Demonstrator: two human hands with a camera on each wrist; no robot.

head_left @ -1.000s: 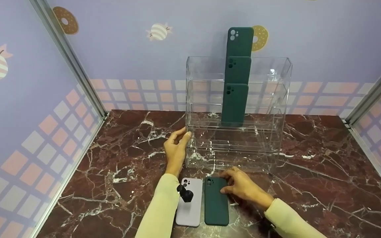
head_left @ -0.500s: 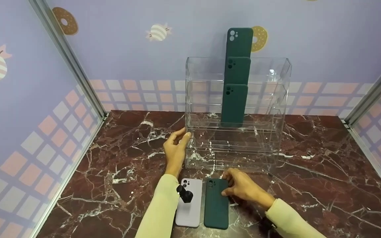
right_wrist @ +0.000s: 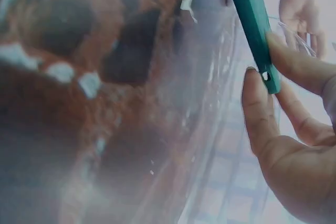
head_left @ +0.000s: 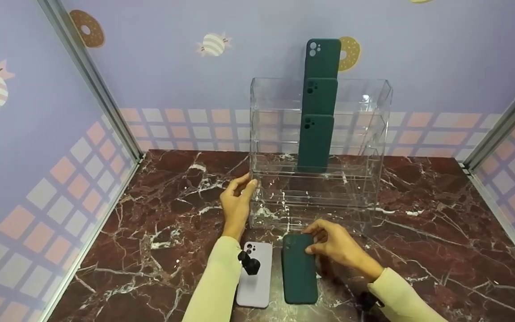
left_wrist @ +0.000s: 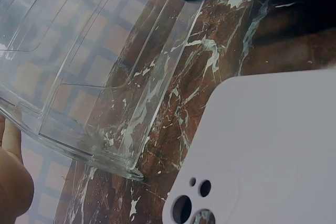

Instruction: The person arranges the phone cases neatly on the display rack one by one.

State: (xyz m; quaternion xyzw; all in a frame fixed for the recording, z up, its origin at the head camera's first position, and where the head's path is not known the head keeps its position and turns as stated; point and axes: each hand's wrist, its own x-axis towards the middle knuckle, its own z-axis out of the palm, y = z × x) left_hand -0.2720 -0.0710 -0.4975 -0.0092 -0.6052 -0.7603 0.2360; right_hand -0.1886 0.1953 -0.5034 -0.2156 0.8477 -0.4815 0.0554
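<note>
Right hand (head_left: 335, 243) pinching green case (head_left: 300, 273), probably light, flexible, best held by edges; left hand (head_left: 236, 203) touching rack (head_left: 280, 172), grip unclear

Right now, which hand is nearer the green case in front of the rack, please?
The right hand, pinching the case; the left hand is farther left, at the rack.

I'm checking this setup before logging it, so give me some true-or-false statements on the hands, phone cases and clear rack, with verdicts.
1. The right hand pinches a dark green rectangular phone case. True.
2. A pale lilac rectangular phone case lies on the dark red marbled tabletop. True.
3. The left hand grips the pale lilac case. False: it touches the clear plastic tiered rack.
4. Only two cases stand in the rack. False: three dark green cases do.
</note>
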